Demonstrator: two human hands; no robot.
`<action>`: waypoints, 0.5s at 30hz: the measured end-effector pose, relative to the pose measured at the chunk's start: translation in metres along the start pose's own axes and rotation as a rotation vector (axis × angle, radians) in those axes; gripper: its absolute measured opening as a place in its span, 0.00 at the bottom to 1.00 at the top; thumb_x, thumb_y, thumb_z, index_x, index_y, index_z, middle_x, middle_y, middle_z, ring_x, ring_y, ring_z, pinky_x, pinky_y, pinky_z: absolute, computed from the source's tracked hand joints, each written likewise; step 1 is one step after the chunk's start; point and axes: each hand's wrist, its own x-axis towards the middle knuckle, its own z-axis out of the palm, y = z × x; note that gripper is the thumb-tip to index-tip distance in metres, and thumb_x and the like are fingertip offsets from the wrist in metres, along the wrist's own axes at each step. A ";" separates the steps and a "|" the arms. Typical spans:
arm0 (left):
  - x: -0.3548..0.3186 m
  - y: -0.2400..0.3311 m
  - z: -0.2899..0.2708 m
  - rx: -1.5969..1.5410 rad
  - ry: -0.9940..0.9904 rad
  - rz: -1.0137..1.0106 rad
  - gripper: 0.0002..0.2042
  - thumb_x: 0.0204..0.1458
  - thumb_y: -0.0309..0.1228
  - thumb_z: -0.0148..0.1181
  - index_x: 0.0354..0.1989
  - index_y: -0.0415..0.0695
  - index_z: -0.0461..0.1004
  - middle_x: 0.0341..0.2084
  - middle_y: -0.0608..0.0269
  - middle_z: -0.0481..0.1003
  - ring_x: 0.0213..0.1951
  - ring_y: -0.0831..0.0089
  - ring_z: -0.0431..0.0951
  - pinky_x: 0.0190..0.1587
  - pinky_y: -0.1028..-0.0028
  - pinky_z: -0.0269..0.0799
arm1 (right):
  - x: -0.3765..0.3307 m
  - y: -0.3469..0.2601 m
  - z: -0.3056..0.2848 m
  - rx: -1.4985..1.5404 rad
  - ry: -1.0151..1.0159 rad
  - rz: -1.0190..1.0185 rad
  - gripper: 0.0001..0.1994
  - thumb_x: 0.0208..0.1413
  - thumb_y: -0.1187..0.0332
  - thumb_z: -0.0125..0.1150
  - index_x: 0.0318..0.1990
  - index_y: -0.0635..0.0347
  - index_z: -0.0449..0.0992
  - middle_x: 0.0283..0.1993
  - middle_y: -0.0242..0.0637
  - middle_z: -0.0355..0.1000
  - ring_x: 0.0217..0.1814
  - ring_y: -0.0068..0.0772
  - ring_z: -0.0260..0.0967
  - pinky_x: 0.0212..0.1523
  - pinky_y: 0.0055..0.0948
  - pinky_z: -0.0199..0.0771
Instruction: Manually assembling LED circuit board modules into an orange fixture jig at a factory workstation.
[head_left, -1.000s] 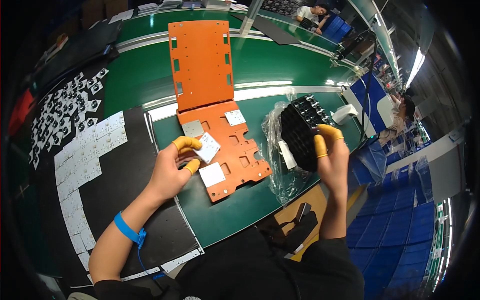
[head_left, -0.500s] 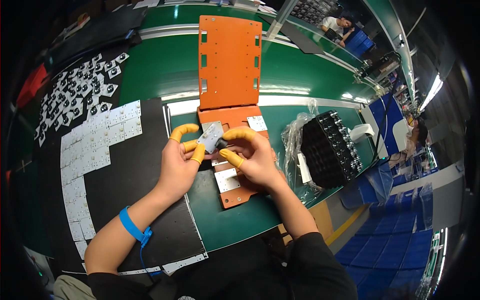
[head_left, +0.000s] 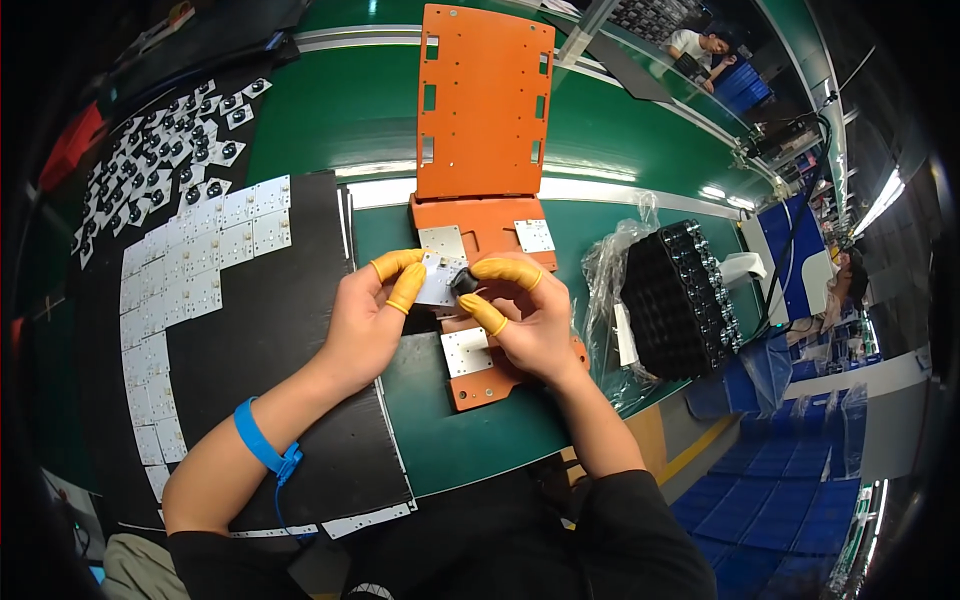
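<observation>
**Two hands meet over a small white square**

Head view: The left hand comes in from the near left. Its fingers are curled in close, not spread. The thumb and first finger wear yellow rubber caps, and they pinch the left edge of a small white square. A blue band goes round the left wrist.

The right hand comes in from the near right. Its fingers are also bent in tight. Two of its fingertips wear yellow caps too. They hold a small black round part right against the white square. So both hands are closed on little things, and the fingertips of the two hands almost touch.

The white square and the black part are held in the middle of the picture, just above an orange plate. More white squares lie on this plate, one far from the hands and one near, partly under the right hand. A bigger orange plate with small holes lies farther away, touching the first one.

To the left lies a black mat with many white squares in rows. To the right stands a black tray of black parts inside a clear bag. All of it rests on a green table.
</observation>
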 end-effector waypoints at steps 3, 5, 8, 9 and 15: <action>-0.001 0.005 0.003 -0.113 -0.015 -0.045 0.15 0.65 0.31 0.49 0.54 0.33 0.69 0.41 0.59 0.76 0.41 0.75 0.77 0.46 0.75 0.74 | -0.001 0.001 -0.002 0.078 0.008 0.023 0.15 0.52 0.83 0.63 0.48 0.70 0.72 0.49 0.40 0.68 0.47 0.33 0.76 0.48 0.28 0.82; -0.001 0.004 0.002 -0.227 -0.028 -0.102 0.16 0.66 0.32 0.47 0.55 0.34 0.68 0.42 0.58 0.76 0.41 0.72 0.78 0.47 0.74 0.73 | -0.001 0.001 -0.002 0.150 0.009 0.036 0.14 0.52 0.84 0.61 0.48 0.71 0.72 0.50 0.41 0.68 0.48 0.35 0.76 0.49 0.29 0.82; 0.001 -0.004 -0.004 -0.126 -0.063 -0.064 0.17 0.66 0.33 0.48 0.57 0.34 0.67 0.44 0.56 0.75 0.42 0.71 0.78 0.49 0.73 0.73 | -0.001 0.000 -0.001 0.158 -0.013 0.025 0.14 0.53 0.85 0.59 0.47 0.73 0.72 0.51 0.42 0.67 0.50 0.38 0.76 0.50 0.31 0.82; 0.001 -0.003 -0.004 -0.188 -0.098 -0.066 0.16 0.65 0.31 0.50 0.56 0.33 0.68 0.44 0.57 0.75 0.43 0.72 0.77 0.49 0.73 0.73 | -0.001 0.000 0.000 0.112 -0.018 -0.009 0.14 0.53 0.85 0.59 0.48 0.73 0.72 0.51 0.42 0.67 0.50 0.38 0.76 0.51 0.31 0.82; -0.002 0.008 0.000 -0.242 -0.199 -0.011 0.17 0.59 0.25 0.57 0.55 0.30 0.69 0.46 0.58 0.74 0.46 0.75 0.74 0.53 0.75 0.69 | 0.002 0.001 0.002 -0.038 -0.031 -0.098 0.14 0.52 0.85 0.60 0.48 0.72 0.72 0.51 0.42 0.67 0.49 0.39 0.76 0.49 0.31 0.84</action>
